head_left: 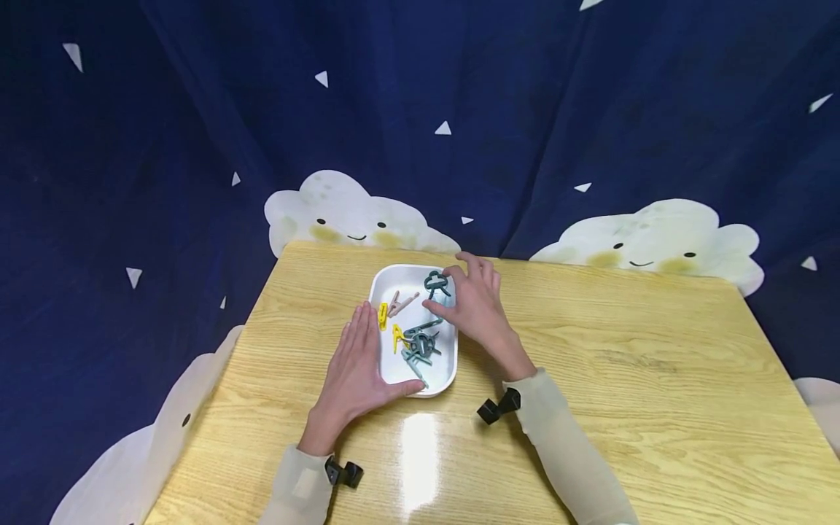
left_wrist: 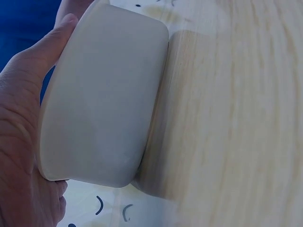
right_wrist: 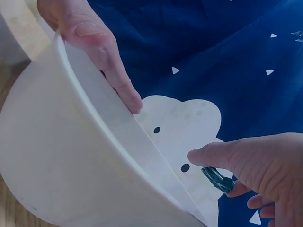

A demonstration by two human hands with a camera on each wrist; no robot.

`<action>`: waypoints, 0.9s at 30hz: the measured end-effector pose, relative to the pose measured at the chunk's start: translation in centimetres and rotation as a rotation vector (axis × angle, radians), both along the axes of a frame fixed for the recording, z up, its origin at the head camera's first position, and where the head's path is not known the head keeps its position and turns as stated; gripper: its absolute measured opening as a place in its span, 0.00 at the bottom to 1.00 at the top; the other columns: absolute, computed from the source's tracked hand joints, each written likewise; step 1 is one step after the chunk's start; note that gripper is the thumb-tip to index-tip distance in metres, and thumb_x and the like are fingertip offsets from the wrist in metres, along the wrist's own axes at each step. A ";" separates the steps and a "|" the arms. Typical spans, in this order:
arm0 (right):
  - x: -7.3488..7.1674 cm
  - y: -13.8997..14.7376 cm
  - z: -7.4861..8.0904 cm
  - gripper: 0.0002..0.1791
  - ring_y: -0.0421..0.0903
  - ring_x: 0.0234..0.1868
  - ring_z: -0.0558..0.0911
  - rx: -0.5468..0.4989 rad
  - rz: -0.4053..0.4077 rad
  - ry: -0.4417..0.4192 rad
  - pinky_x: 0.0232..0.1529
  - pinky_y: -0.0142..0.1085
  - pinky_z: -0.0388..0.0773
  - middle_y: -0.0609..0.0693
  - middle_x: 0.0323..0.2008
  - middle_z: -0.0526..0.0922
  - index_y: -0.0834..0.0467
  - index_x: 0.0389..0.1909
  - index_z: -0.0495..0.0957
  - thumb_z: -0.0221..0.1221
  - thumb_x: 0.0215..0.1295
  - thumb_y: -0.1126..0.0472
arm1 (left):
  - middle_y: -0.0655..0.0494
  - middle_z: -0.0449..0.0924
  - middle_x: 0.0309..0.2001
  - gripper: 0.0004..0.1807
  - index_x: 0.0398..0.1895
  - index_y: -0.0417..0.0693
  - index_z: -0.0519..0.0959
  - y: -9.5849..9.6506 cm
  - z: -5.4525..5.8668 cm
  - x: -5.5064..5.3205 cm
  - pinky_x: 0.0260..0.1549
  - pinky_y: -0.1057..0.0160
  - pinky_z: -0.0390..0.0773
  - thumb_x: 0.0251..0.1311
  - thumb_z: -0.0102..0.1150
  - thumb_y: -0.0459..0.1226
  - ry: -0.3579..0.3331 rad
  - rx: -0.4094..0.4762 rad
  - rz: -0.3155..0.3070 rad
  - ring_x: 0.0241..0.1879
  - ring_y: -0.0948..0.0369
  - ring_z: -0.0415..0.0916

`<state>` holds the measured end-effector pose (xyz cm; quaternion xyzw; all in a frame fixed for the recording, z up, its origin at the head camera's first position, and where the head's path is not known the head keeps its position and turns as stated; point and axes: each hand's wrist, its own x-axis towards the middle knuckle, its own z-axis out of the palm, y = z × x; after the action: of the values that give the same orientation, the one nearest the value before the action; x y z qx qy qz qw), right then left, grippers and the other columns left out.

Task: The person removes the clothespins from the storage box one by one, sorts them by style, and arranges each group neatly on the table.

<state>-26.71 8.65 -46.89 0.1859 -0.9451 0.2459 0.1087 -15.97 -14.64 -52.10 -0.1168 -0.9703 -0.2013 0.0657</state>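
A white tub point(head_left: 412, 390) stands on the table with several plastic clips in it. My left hand point(head_left: 357, 364) rests on its near left corner, fingers straight along the left side and thumb across the near rim. My right hand point(head_left: 477, 306) is over the far right part of the tub, pinching a dark green clip point(right_wrist: 218, 179) between thumb and index finger. Also inside the tub are a pink clip point(head_left: 402, 303), a yellow clip point(head_left: 383, 316) by the left wall, another yellow clip point(head_left: 397, 337), and a tangle of green clips point(head_left: 422, 345).
The light wooden table point(head_left: 623, 379) extends widely to the right of the tub. Behind it hangs a dark blue curtain point(head_left: 407, 131) with white triangles and smiling clouds. Each wrist carries a small black camera mount point(head_left: 499, 405).
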 end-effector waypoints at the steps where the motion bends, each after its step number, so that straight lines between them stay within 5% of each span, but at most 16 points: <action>1: 0.0 0.0 0.0 0.37 0.65 0.73 0.58 -0.003 -0.001 0.001 0.66 0.57 0.58 0.63 0.74 0.65 0.62 0.56 0.81 0.75 0.57 0.38 | 0.43 0.33 0.85 0.82 0.84 0.36 0.40 0.0 0.0 0.0 0.81 0.48 0.45 0.40 0.54 0.86 -0.001 0.000 0.001 0.84 0.51 0.31; 27: -1.0 2.9 -0.6 0.37 0.64 0.71 0.57 -0.092 -0.076 0.009 0.69 0.59 0.54 0.63 0.73 0.64 0.64 0.57 0.81 0.75 0.58 0.40 | 0.41 0.38 0.85 0.82 0.84 0.36 0.42 0.0 0.0 0.0 0.81 0.49 0.46 0.40 0.54 0.86 0.019 0.016 -0.010 0.84 0.50 0.34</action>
<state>-27.70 11.51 -47.49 0.1459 -0.9386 0.2842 0.1306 -16.01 -14.69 -52.15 -0.1231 -0.9674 -0.2082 0.0751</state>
